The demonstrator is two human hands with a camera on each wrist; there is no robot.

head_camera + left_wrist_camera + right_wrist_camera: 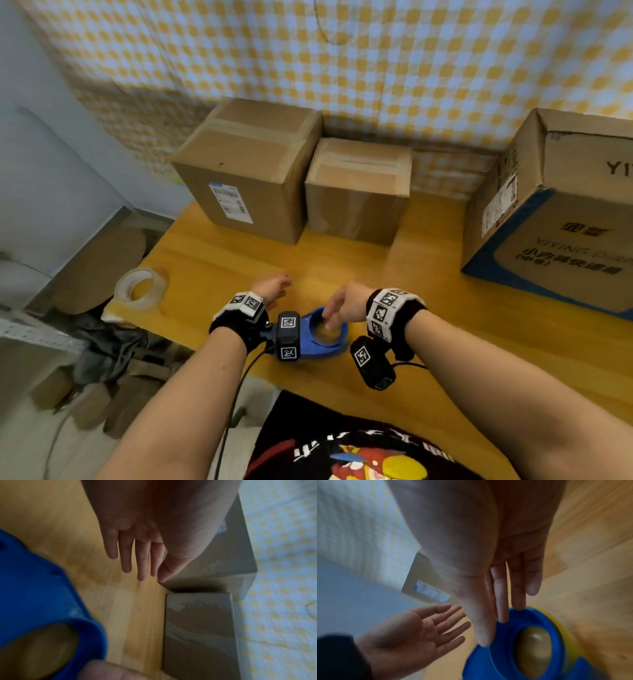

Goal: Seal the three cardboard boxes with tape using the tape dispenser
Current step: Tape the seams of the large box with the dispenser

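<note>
A blue tape dispenser lies flat near the table's front edge. My right hand hovers just over its round hub, fingers straight, tips at the blue rim. My left hand is flat and open, palm up, just left of the dispenser and holds nothing. Three cardboard boxes stand at the back: a tall one with a shipping label, a smaller one beside it, both with tape across their tops, and a large printed one at the right.
A loose roll of clear tape sits at the table's left corner. The wooden table is bare between my hands and the boxes. A checked cloth hangs behind. Cardboard and clutter lie on the floor at the left.
</note>
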